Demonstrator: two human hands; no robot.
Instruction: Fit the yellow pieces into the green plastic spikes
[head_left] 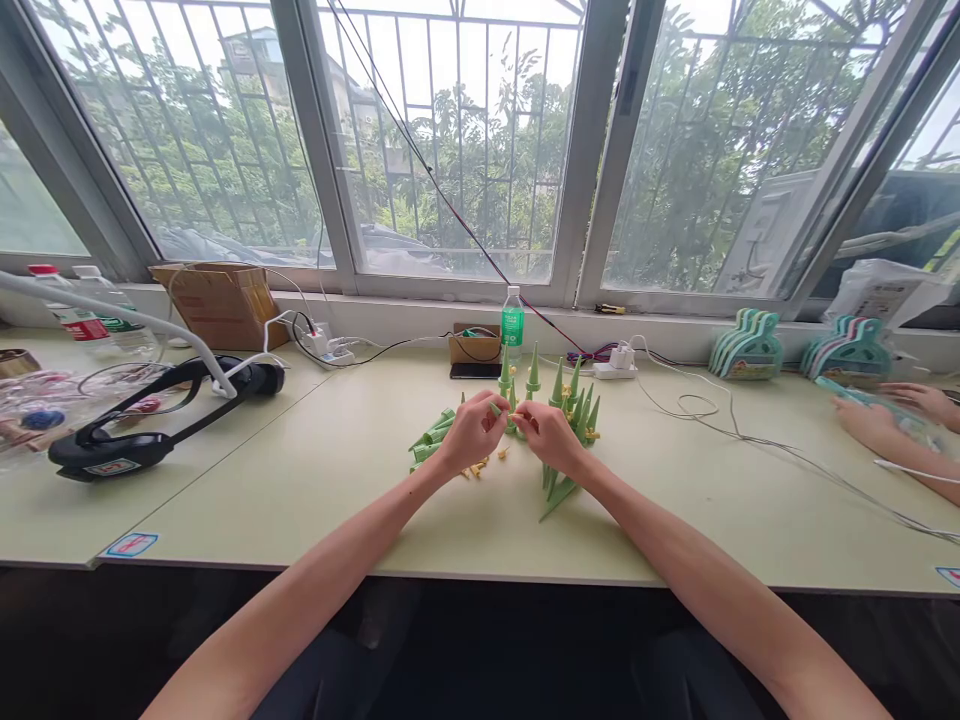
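Left hand [474, 436] pinches a green piece [495, 409], right hand [551, 436] close beside, its grip unclear; looks like fitting, calling for careful alignment.

Hands [474, 435] and forearms [352, 540] are bare, the legwear [319, 675] dark (bluish, dimly lit).

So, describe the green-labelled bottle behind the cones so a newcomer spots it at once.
Find the middle window beyond the pale table. Below it, past the left hand, the right hand and the upright green cones, look just right of the small brown box. That's the bottle: green label, standing alone, unlike the paired bottles at far left.
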